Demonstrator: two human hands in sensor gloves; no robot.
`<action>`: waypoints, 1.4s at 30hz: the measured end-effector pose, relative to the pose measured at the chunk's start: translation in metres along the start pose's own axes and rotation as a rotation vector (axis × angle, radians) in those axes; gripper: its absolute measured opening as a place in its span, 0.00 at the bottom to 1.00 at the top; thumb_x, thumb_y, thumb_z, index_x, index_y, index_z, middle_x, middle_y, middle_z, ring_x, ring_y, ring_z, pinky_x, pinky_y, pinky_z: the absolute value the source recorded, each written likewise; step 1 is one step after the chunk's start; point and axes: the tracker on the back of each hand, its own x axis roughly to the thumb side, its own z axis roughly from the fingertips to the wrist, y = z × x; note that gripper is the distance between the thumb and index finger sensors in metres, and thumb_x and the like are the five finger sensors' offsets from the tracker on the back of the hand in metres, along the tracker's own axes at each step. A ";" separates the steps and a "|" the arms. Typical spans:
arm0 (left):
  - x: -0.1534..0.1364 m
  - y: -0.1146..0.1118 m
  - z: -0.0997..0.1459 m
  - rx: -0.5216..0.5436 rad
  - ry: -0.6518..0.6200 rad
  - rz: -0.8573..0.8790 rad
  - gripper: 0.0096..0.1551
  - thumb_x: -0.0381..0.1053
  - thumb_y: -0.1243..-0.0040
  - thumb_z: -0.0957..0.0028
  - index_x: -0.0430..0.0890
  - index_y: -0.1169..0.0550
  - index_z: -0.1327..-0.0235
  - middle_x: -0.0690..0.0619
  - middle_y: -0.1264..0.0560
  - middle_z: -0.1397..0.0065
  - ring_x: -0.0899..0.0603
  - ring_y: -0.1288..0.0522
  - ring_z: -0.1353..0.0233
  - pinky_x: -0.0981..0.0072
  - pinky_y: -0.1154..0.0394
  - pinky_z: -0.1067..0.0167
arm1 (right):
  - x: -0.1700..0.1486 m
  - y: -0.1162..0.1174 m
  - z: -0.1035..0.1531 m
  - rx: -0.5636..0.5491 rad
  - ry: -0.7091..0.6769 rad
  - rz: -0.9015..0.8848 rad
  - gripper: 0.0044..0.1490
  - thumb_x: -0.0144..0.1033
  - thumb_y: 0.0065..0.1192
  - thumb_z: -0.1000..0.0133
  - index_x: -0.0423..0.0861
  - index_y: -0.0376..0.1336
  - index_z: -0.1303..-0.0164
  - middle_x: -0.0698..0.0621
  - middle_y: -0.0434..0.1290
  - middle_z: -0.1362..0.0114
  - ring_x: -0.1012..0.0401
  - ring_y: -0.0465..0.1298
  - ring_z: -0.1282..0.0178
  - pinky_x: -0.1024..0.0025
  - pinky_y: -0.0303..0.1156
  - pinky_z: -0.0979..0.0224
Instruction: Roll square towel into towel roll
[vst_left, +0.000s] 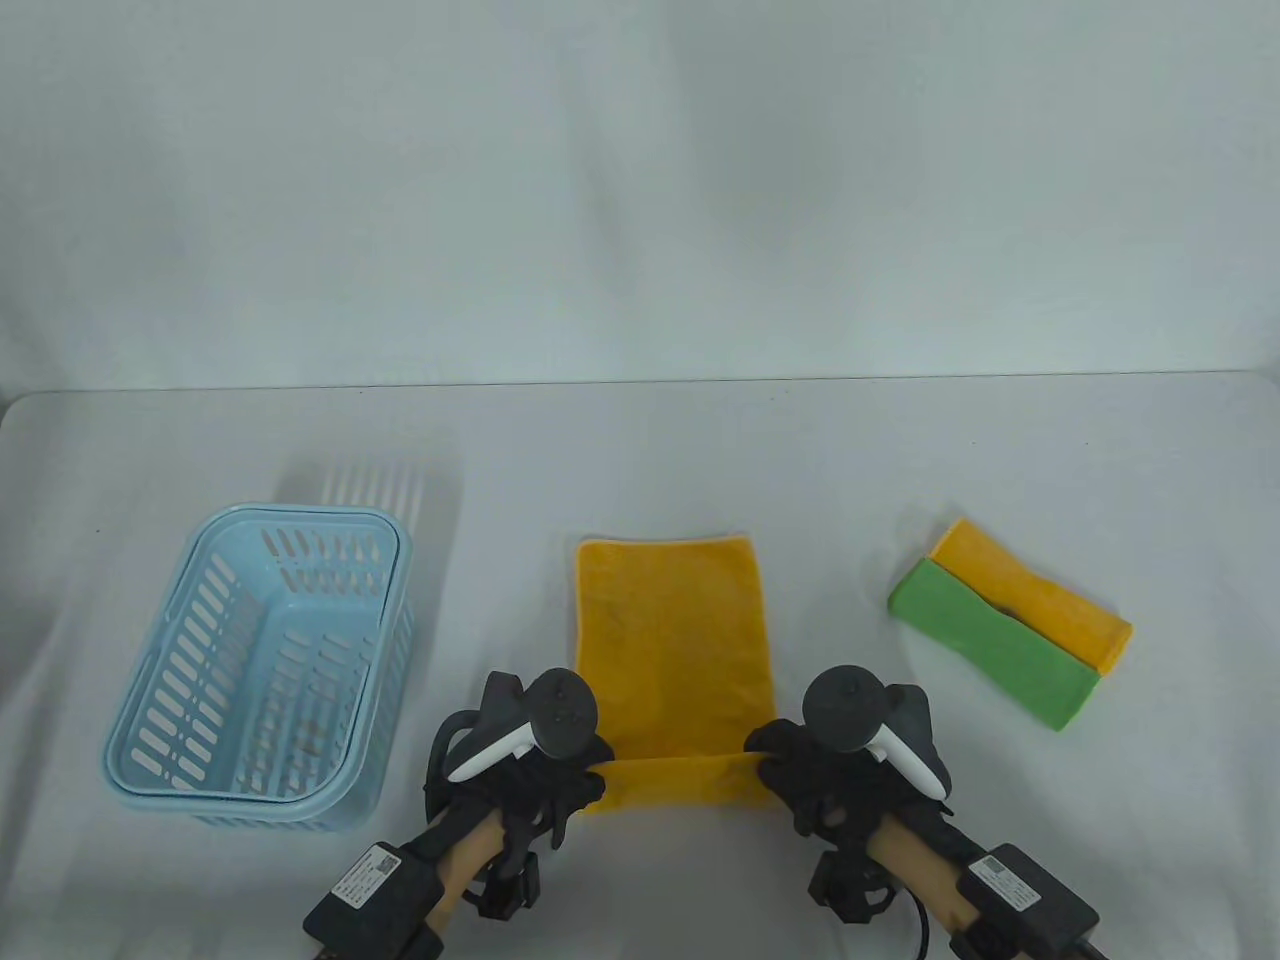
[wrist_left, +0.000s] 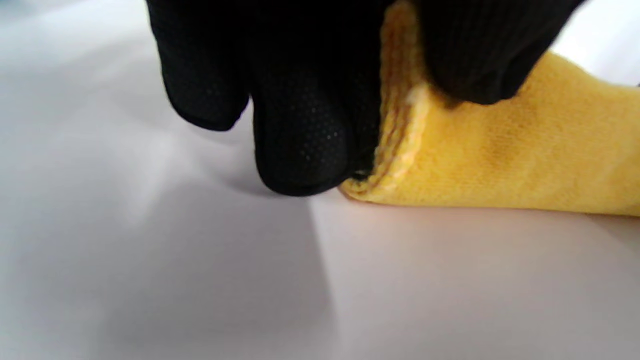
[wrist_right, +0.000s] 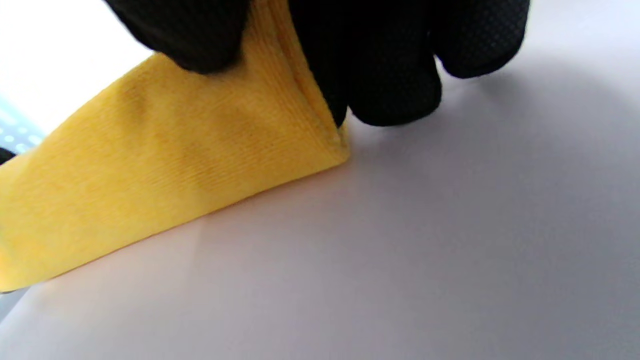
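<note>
A yellow towel (vst_left: 672, 640) lies flat in the middle of the table, its near edge lifted and turned up into a short fold. My left hand (vst_left: 560, 775) pinches the fold's left corner, and my right hand (vst_left: 790, 765) pinches its right corner. Seen from the left wrist, gloved fingers (wrist_left: 300, 135) and thumb clamp the stitched towel (wrist_left: 500, 160) edge just above the table. Seen from the right wrist, black fingers (wrist_right: 390, 75) hold the raised towel (wrist_right: 165, 165) corner, with the cloth sloping down to the left.
A light blue slotted basket (vst_left: 262, 668) stands at the left, close to my left hand. At the right lie a folded green towel (vst_left: 990, 640) and a folded yellow towel (vst_left: 1040, 595) side by side. White table surface (vst_left: 640, 450) stretches beyond the towel.
</note>
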 end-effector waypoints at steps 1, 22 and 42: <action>-0.001 0.000 -0.001 0.024 0.023 -0.016 0.29 0.57 0.38 0.59 0.57 0.20 0.41 0.59 0.16 0.43 0.49 0.13 0.46 0.49 0.24 0.34 | -0.002 0.000 -0.002 -0.021 0.018 -0.009 0.30 0.50 0.62 0.57 0.58 0.66 0.42 0.56 0.80 0.47 0.54 0.79 0.46 0.50 0.71 0.36; -0.011 -0.002 -0.010 0.145 0.223 -0.132 0.33 0.65 0.39 0.62 0.57 0.22 0.40 0.59 0.19 0.41 0.49 0.16 0.45 0.48 0.26 0.34 | -0.006 -0.006 -0.007 -0.193 0.112 0.044 0.34 0.52 0.67 0.60 0.59 0.66 0.42 0.57 0.80 0.46 0.55 0.79 0.47 0.51 0.72 0.37; 0.041 -0.021 0.002 0.132 -0.059 -0.422 0.42 0.65 0.39 0.63 0.59 0.32 0.31 0.56 0.34 0.24 0.45 0.28 0.27 0.47 0.31 0.28 | 0.039 0.023 0.014 -0.138 -0.115 0.432 0.41 0.54 0.67 0.61 0.61 0.60 0.35 0.56 0.66 0.27 0.51 0.67 0.26 0.45 0.62 0.26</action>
